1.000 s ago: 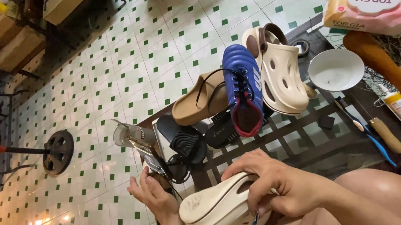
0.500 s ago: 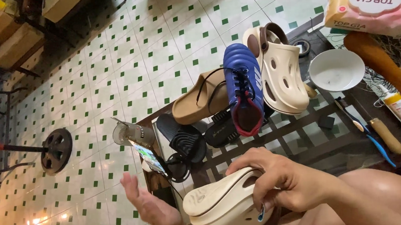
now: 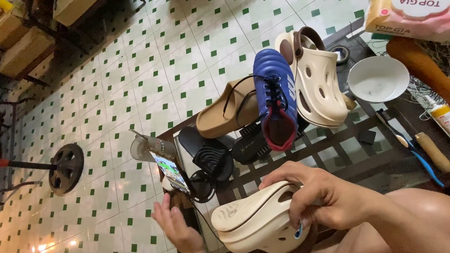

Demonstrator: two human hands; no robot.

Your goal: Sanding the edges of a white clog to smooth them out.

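Head view shows your right hand [image 3: 322,201] at lower centre, fingers curled over the top of a cream clog [image 3: 260,221], gripping it; the perforated clog lies on its side, sole leftward. Your left hand [image 3: 174,225], lower left, is open beside a phone [image 3: 170,172].

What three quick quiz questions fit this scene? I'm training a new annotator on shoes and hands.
1. True or false: the right hand grips a cream clog.
2. What is the left hand nearest to: A) the white bowl, B) the phone, C) the brush?
3. Which shoe lies between the tan sandal and the second clog on the table?

Key: 1 true; 2 B; 3 the blue boot.
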